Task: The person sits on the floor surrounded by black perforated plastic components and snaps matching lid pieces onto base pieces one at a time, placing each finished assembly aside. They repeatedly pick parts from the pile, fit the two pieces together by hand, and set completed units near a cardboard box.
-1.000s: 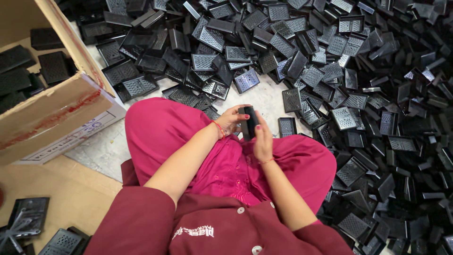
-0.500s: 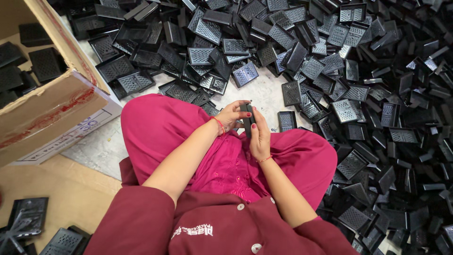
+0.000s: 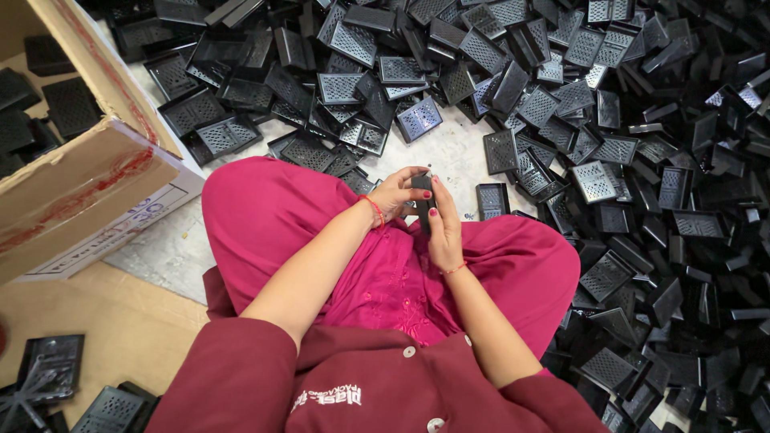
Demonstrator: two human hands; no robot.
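The person is sitting cross-legged on the floor (image 3: 168,256), and both hands are meeting over the lap, likely so the work stays close under the eyes. The left hand (image 3: 395,192) is closing its fingers round one side of a small black plastic piece (image 3: 423,200), while the right hand (image 3: 443,228) is clamping the other side, thumb and fingertips pinching it upright between them. The piece is sitting just above the knees, at the centre of the view.

Just beyond the hands, at twelve o'clock, a bare patch of floor is leaving a little room to reach forward. A single loose tray (image 3: 491,200) is lying at one o'clock, just beside the right hand. Farther out, from eleven round to four o'clock, a deep heap of black perforated trays (image 3: 642,160) is crowding the floor. At nine to ten o'clock an open cardboard box (image 3: 88,172) is hemming in the left side, with black pieces lying inside it.
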